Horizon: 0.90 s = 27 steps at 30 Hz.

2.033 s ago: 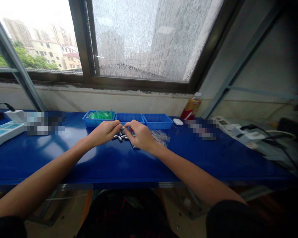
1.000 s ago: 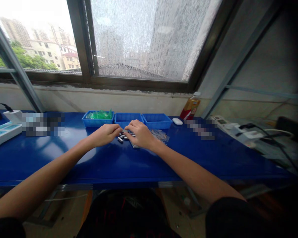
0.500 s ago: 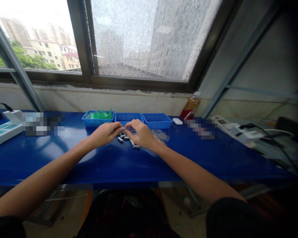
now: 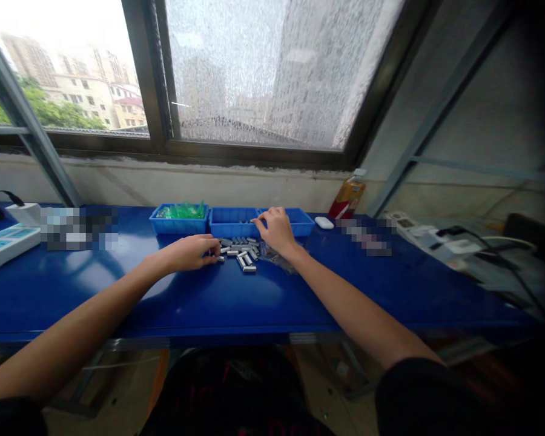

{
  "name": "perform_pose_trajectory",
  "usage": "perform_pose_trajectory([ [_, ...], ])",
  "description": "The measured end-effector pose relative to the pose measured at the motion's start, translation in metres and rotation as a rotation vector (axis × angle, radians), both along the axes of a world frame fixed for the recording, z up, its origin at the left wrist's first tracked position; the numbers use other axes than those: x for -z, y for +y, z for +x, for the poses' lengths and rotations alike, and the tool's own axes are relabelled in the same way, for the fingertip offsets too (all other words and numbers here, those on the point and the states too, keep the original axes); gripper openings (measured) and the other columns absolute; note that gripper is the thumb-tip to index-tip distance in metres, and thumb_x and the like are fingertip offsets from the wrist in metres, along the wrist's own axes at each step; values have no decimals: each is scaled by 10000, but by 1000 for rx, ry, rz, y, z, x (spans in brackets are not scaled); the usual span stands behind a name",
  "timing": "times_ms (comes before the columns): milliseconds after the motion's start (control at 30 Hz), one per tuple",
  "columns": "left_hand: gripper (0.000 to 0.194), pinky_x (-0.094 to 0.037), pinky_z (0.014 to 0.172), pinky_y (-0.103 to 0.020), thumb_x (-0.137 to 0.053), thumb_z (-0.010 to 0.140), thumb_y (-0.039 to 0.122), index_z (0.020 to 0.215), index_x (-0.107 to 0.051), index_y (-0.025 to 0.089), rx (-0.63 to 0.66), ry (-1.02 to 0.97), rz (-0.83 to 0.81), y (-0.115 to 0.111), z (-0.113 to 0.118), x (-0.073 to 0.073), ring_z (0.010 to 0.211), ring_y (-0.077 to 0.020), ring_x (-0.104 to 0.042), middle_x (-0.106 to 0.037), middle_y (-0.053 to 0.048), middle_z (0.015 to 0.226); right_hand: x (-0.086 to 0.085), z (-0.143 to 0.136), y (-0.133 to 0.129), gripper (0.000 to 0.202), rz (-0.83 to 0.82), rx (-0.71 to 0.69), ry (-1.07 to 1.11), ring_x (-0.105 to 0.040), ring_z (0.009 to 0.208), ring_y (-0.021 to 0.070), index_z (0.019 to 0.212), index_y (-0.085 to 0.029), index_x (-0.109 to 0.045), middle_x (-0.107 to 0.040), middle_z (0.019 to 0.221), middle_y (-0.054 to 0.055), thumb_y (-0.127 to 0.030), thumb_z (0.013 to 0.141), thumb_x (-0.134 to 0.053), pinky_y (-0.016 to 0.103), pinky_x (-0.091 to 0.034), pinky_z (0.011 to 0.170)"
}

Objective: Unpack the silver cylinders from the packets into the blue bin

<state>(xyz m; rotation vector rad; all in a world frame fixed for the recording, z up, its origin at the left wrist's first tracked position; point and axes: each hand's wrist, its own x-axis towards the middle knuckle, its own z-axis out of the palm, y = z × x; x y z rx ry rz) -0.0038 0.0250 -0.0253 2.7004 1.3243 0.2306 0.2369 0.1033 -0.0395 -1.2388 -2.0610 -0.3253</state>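
Several small silver metal pieces (image 4: 247,258) lie in a loose group on the blue table. At the left edge of the group, my left hand (image 4: 196,252) has its fingers closed on one silver piece (image 4: 220,259). My right hand (image 4: 276,230) is over the front edge of the bins, between the middle blue bin (image 4: 233,230) and the right blue bin (image 4: 304,228). Its thumb and fingertips point left over the middle bin, and a small item seems to be at the fingertips, too small to make out. Clear plastic bags (image 4: 272,257) lie below my right wrist.
The left blue bin (image 4: 179,227) holds green and clear plastic pieces. A white rounded object (image 4: 324,223) and a bottle (image 4: 349,195) stand at the back right. Power strips (image 4: 11,239) lie on the left, with cables on the right.
My hands have come apart. The right one has moved up and right to the bins; the left one has lowered slightly to a silver piece. More of the silver group shows.
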Motion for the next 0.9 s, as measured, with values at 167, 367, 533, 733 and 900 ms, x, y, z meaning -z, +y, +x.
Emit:
perform_pose_trajectory([
  [167,191,-422,759,-273,-440,843,302,902,-582,189,-34,10,36,-1,5,1,848,-179,-572,-596,-55,953,-1,-9,-12,288,15,-28,-22,-451,966,256,905,-155,-635,-597,912,111,-384,855,-468,371,-363,790],
  [367,244,-423,801,-300,-371,877,269,918,-581,153,-43,-126,113,0,9,-4,884,-193,-581,-633,-83,933,-7,-31,-52,268,-24,-368,-196,-478,923,222,987,-176,-586,-601,934,78,-378,823,-524,334,-346,772],
  [533,296,-433,771,-290,-316,899,279,885,-580,146,-39,-200,149,0,10,-7,834,-180,-590,-642,-78,878,-5,-39,-60,206,-32,-438,-236,-496,855,190,955,-158,-568,-596,907,76,-320,847,-501,309,-337,753],
  [733,334,-425,696,-292,-292,909,270,799,-578,136,-53,-228,170,-5,12,-12,717,-164,-561,-617,-66,753,-10,-35,-58,231,-11,-398,-235,-494,824,183,860,-158,-577,-583,840,68,-330,885,-425,301,-340,736],
  [900,228,-436,684,-261,-412,876,295,958,-564,147,11,-319,139,-9,14,-13,739,-142,-579,-642,-52,839,-9,-38,-58,224,-61,-444,-136,-490,745,153,770,-161,-550,-568,772,48,-293,887,-412,277,-350,708],
])
